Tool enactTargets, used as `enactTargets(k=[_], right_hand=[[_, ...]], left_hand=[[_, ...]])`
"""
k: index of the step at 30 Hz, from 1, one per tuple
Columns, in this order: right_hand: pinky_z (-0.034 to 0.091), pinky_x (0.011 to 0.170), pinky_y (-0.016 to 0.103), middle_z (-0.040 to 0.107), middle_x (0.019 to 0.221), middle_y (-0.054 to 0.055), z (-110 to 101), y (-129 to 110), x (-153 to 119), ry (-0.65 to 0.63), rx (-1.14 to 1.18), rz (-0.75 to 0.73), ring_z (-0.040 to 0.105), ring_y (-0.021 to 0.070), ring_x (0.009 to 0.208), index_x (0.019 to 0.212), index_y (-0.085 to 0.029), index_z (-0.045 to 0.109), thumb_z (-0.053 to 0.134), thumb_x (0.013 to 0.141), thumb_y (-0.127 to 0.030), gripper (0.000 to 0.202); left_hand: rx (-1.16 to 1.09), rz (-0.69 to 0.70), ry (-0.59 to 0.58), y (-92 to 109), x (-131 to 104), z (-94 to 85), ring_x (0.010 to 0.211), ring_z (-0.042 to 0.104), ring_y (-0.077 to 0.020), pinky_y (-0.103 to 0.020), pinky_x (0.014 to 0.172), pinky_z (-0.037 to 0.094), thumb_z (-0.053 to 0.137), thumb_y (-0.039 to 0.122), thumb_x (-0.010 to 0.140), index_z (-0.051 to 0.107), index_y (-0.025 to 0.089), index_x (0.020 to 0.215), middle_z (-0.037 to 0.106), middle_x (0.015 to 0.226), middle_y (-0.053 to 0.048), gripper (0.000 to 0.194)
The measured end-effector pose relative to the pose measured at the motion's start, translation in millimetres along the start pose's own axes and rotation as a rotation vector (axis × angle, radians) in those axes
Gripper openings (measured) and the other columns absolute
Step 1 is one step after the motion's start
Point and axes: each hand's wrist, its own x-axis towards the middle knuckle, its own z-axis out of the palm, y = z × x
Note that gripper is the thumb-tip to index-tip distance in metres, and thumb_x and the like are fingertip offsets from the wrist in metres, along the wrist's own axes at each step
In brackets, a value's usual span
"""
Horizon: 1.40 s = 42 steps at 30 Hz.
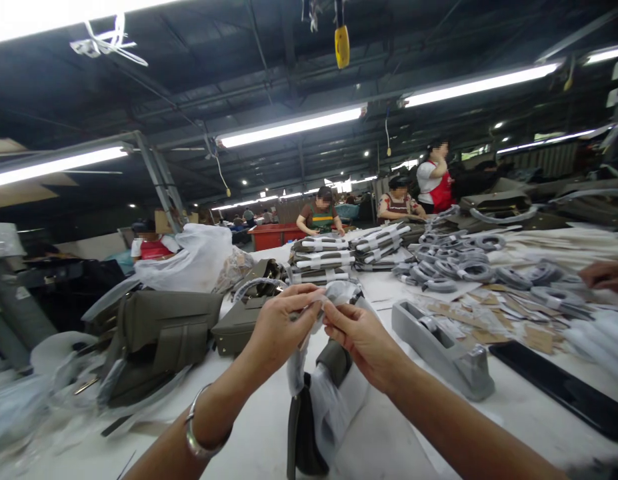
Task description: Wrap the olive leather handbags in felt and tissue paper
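My left hand (283, 327) and my right hand (366, 340) meet near the middle of the head view. Both pinch a thin, whitish translucent wrapping (339, 291), with fingertips almost touching. Below them, a dark olive bag (305, 427) stands on the white table, partly covered by pale wrapping. A wrapped strap runs up from the bag toward my fingers. Just right of my right hand sits a grey tape dispenser (441, 350). My left wrist wears a silver bangle.
Olive bags (163, 327) lie at the left. Wrapped bundles (321, 260) and coiled grey straps (453, 260) are farther back. A long black object (559, 387) lies at right, near another person's hand (606, 275). Several people work beyond the table (389, 443).
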Motion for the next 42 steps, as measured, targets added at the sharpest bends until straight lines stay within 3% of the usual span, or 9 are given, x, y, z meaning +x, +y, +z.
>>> enactTargets(k=[4,8,14,20,25,28,31,35,42], right_hand=[[0.041,0.062,0.018,0.063,0.085,-0.001,3.5,6.9,-2.3,0.113,-0.045,-0.001,0.052,0.0109,0.081,0.082,-0.021,0.074,0.083,0.073,-0.048,0.030],[0.038,0.059,0.018,0.058,0.080,-0.002,5.6,10.2,-4.3,0.194,-0.042,-0.016,0.048,0.0100,0.077,0.082,-0.022,0.074,0.084,0.070,-0.048,0.031],[0.038,0.059,0.018,0.058,0.077,-0.002,10.1,12.8,-4.3,0.194,-0.006,-0.042,0.045,0.0093,0.072,0.079,-0.020,0.074,0.087,0.065,-0.047,0.033],[0.042,0.064,0.021,0.056,0.069,-0.003,10.3,16.2,-2.2,0.180,0.007,-0.101,0.048,0.0098,0.069,0.069,-0.019,0.070,0.088,0.064,-0.045,0.032],[0.047,0.073,0.022,0.064,0.076,-0.001,9.4,16.2,-2.9,0.115,0.018,-0.106,0.055,0.0111,0.075,0.076,-0.020,0.075,0.087,0.066,-0.044,0.028],[0.049,0.074,0.023,0.066,0.076,0.000,9.5,17.7,-3.2,0.111,0.015,-0.105,0.057,0.0125,0.076,0.077,-0.020,0.076,0.088,0.065,-0.044,0.030],[0.049,0.071,0.023,0.068,0.078,0.001,10.8,23.2,0.4,0.158,-0.014,-0.150,0.059,0.0139,0.078,0.079,-0.020,0.077,0.086,0.068,-0.045,0.028],[0.049,0.077,0.027,0.070,0.082,0.002,14.5,33.9,7.6,0.212,-0.035,-0.253,0.060,0.0162,0.081,0.083,-0.020,0.076,0.082,0.073,-0.045,0.028],[0.050,0.086,0.032,0.073,0.083,0.002,19.2,37.3,7.4,0.176,0.024,-0.284,0.065,0.0196,0.086,0.080,-0.020,0.077,0.081,0.074,-0.042,0.023]], left_hand=[[-0.146,-0.095,0.046,3.9,-4.1,3.0,0.106,0.065,-0.0203,-0.030,0.094,0.050,0.065,0.029,0.087,0.074,0.022,0.109,0.072,0.112,-0.005,0.026],[-0.474,-0.291,0.030,7.2,-7.7,5.7,0.095,0.067,-0.0191,-0.027,0.081,0.053,0.072,0.037,0.083,0.059,0.022,0.131,0.072,0.108,-0.006,0.053],[-0.475,-0.313,0.038,7.6,-3.1,5.3,0.075,0.063,-0.0142,-0.021,0.065,0.048,0.074,0.038,0.080,0.071,0.015,0.091,0.071,0.084,-0.003,0.025],[-0.438,-0.335,0.001,5.8,0.2,0.7,0.067,0.061,-0.0119,-0.019,0.058,0.044,0.072,0.038,0.081,0.075,0.017,0.089,0.072,0.080,-0.001,0.023],[-0.251,-0.253,-0.013,0.5,1.5,-5.5,0.067,0.065,-0.0151,-0.023,0.060,0.048,0.065,0.036,0.084,0.075,0.017,0.087,0.075,0.079,-0.003,0.022],[-0.148,-0.213,0.038,4.8,2.4,-8.0,0.075,0.067,-0.0176,-0.027,0.071,0.049,0.067,0.027,0.081,0.075,0.018,0.082,0.075,0.082,-0.003,0.012],[0.194,-0.091,0.119,14.7,2.0,-6.8,0.080,0.066,-0.0179,-0.029,0.075,0.045,0.067,0.020,0.081,0.076,0.023,0.082,0.074,0.083,-0.001,0.010],[0.627,0.019,0.207,24.7,-1.9,1.4,0.080,0.067,-0.0186,-0.029,0.069,0.042,0.063,0.022,0.087,0.076,0.026,0.088,0.074,0.085,0.001,0.013],[0.615,0.016,0.279,27.9,-17.5,16.2,0.093,0.070,-0.0217,-0.032,0.078,0.052,0.056,0.018,0.091,0.074,0.025,0.105,0.076,0.103,-0.002,0.024]])
